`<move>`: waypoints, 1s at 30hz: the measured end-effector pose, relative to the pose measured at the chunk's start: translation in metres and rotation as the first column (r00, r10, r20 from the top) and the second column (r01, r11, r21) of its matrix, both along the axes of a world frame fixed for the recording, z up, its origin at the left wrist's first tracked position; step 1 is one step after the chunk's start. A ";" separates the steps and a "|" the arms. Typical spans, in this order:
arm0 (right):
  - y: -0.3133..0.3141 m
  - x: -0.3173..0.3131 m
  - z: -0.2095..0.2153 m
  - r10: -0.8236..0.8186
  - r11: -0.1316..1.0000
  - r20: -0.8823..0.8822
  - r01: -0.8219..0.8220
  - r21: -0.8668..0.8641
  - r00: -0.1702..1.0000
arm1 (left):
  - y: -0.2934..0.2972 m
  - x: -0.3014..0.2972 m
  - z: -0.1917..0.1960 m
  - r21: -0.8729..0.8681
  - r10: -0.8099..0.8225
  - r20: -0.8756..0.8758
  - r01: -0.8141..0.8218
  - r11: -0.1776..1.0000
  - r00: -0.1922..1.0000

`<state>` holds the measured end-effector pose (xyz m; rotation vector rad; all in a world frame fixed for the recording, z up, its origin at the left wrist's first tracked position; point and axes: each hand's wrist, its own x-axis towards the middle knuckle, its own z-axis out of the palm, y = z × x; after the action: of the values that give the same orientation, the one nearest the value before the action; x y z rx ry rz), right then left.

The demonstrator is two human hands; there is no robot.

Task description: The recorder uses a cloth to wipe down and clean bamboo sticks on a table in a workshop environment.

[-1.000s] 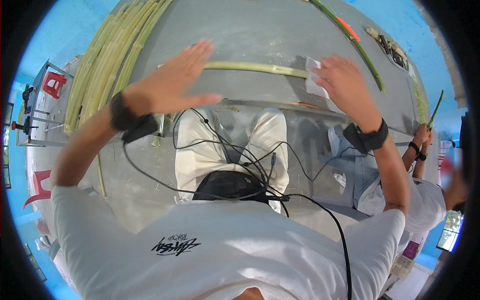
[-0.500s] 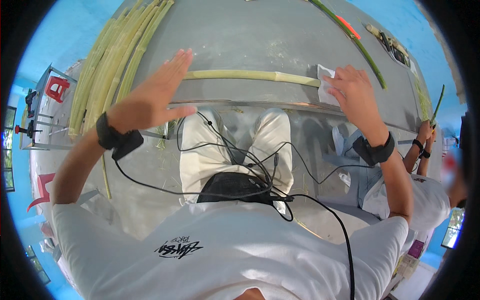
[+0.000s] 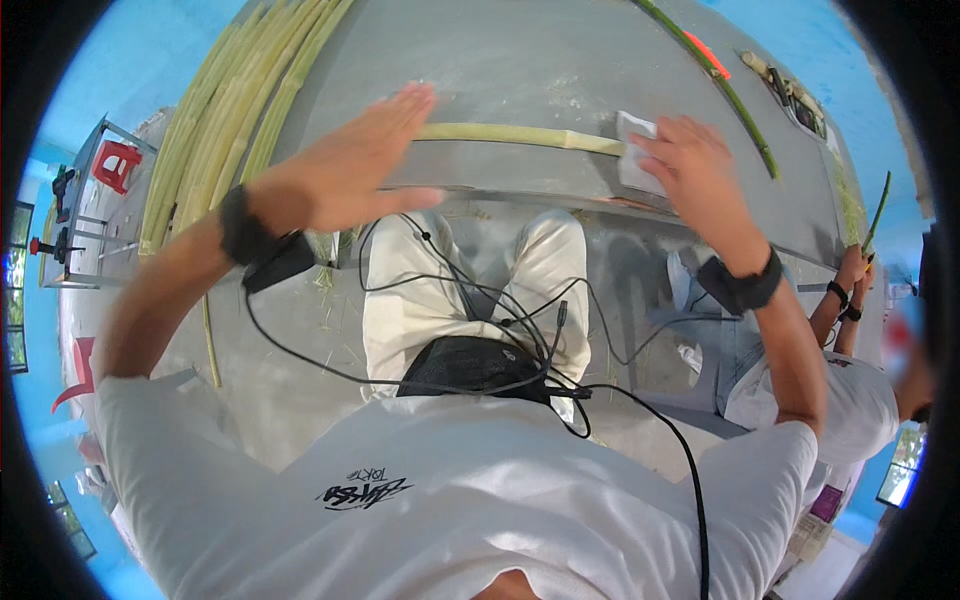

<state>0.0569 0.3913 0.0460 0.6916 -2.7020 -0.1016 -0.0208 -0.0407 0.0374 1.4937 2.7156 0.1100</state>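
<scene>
A peeled pale-green bamboo pole (image 3: 520, 135), with visible nodes, lies crosswise along the near edge of the grey table (image 3: 450, 60). Over its left end, my left hand (image 3: 345, 165) is laid flat, fingers stretched out and thumb apart; it hides that end, and I cannot tell how firmly it presses. At the pole's right end a white sheet (image 3: 632, 160), like a piece of paper or cloth, is pinched in my right hand (image 3: 690, 165). The sheet covers the tip of the pole. My right fingers are slightly blurred.
Several peeled bamboo poles (image 3: 235, 120) lie at the left. A dark green pole (image 3: 735, 100), an orange object (image 3: 708, 55) and some tools (image 3: 785, 90) are far right. Black cables (image 3: 520, 330) hang across my lap. A co-worker (image 3: 815, 400) sits at the right, holding a green stalk (image 3: 879, 210).
My left hand has shifted right along the pole. The pole, the white sheet and my right hand have moved slightly left and away from me in the picture.
</scene>
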 end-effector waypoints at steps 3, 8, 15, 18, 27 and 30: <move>0.006 0.015 0.011 -0.113 0.993 0.133 0.110 0.031 0.985 | -0.026 0.019 0.005 0.034 -0.005 -0.005 0.005 0.999 1.000; -0.015 -0.003 0.005 -0.005 0.997 0.045 0.002 0.081 0.999 | 0.021 -0.001 -0.013 0.047 0.027 -0.119 -0.021 0.999 0.993; -0.013 -0.027 -0.012 0.011 1.000 -0.027 -0.012 -0.026 1.000 | 0.084 -0.035 -0.016 0.088 0.026 -0.014 -0.025 0.996 1.000; 0.004 0.008 0.002 -0.085 0.996 0.055 0.087 -0.027 0.995 | 0.027 0.003 -0.013 0.093 -0.062 -0.063 0.068 0.993 0.996; -0.052 -0.034 -0.010 0.047 0.998 -0.057 -0.045 0.033 0.997 | 0.053 -0.036 -0.024 0.098 0.048 -0.150 -0.034 0.995 0.988; -0.054 -0.036 -0.012 0.018 1.000 -0.012 -0.018 -0.008 1.000 | 0.071 -0.045 -0.016 0.071 0.196 0.059 -0.200 0.977 0.979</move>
<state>0.0205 0.3374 0.0339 0.7112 -2.6827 -0.0900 -0.0663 0.0299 0.0215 1.2126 2.8414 0.2588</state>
